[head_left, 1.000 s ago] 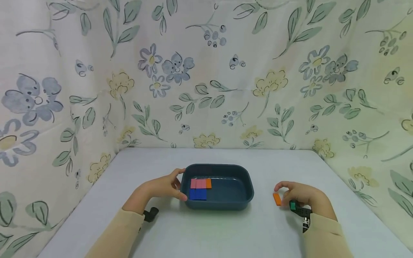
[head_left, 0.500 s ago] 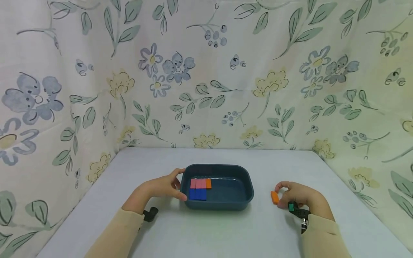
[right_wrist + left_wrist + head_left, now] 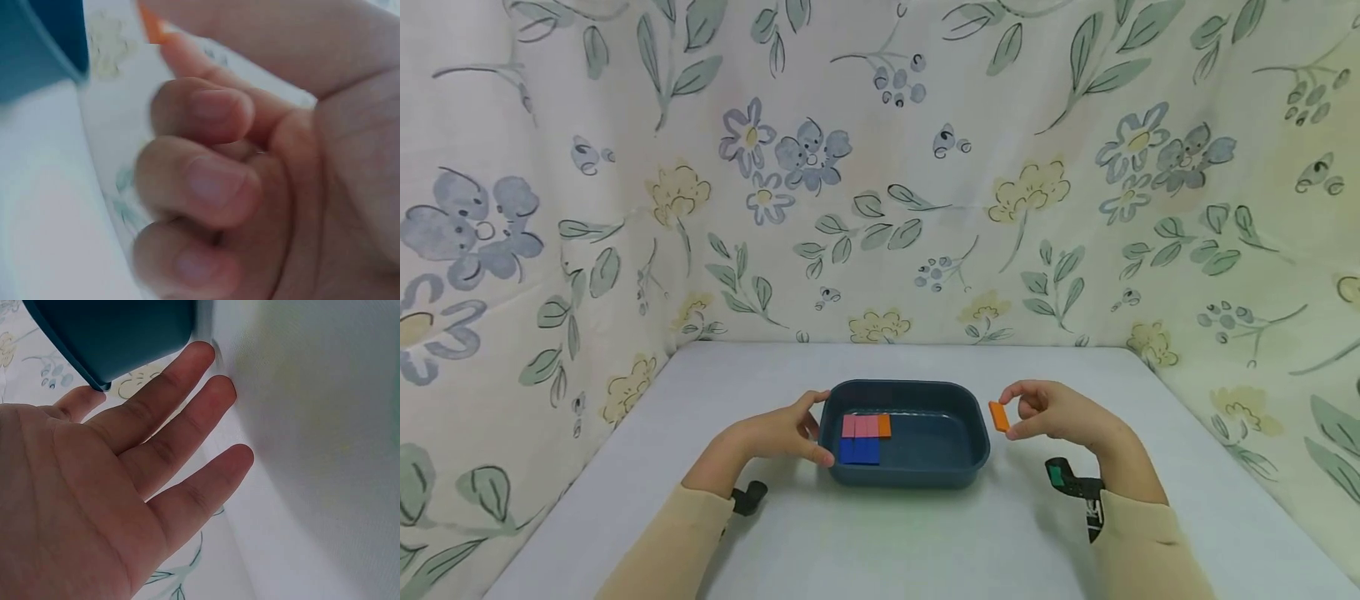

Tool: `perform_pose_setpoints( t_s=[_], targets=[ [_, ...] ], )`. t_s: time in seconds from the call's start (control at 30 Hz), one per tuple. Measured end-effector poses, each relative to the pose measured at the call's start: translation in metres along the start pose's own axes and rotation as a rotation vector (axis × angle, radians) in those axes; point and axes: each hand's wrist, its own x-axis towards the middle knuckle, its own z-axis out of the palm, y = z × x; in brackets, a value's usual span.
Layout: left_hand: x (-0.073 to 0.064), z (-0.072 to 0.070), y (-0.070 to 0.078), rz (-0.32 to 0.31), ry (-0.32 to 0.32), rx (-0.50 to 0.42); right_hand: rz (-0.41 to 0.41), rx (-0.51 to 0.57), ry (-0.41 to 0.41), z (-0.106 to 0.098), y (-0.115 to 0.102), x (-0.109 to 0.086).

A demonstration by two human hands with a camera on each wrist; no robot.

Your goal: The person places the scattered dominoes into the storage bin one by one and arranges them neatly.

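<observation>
Between thumb and index finger, my right hand pinches a small orange block, held up just off the right side of a dark teal rectangular bin. In the right wrist view a bit of the orange block shows at the fingertips, while the other fingers curl toward the palm. My left hand rests against the bin's left end, its fingers spread and fairly straight in the left wrist view. Inside the bin, at the left, pink blocks and one orange block lie in a row behind blue blocks.
The bin stands on a white table. A curtain with a floral print hangs behind the table and along both sides. A black camera mount is strapped to the right wrist, and another mount to the left.
My right hand has lifted the orange block from the table and carried it left and away from me to the bin's right side. The left hand and the bin stay put.
</observation>
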Motion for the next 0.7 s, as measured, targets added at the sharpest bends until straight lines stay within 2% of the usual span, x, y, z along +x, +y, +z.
perform_pose_setpoints(
  t_s=[0.17,0.33,0.53,0.7],
  targets=[
    [-0.005,-0.004,-0.004,0.002,0.005,-0.015,-0.102,-0.004,0.040,0.027,-0.023,0.020],
    [-0.008,-0.005,-0.008,0.002,0.002,-0.024,-0.151,-0.012,0.040,0.061,-0.041,0.039],
    [-0.008,-0.004,-0.007,0.002,0.002,-0.009,-0.156,-0.063,0.060,0.103,-0.061,0.067],
    [-0.004,-0.002,0.000,0.022,-0.003,-0.011,-0.077,-0.205,0.072,0.128,-0.064,0.077]
  ],
)
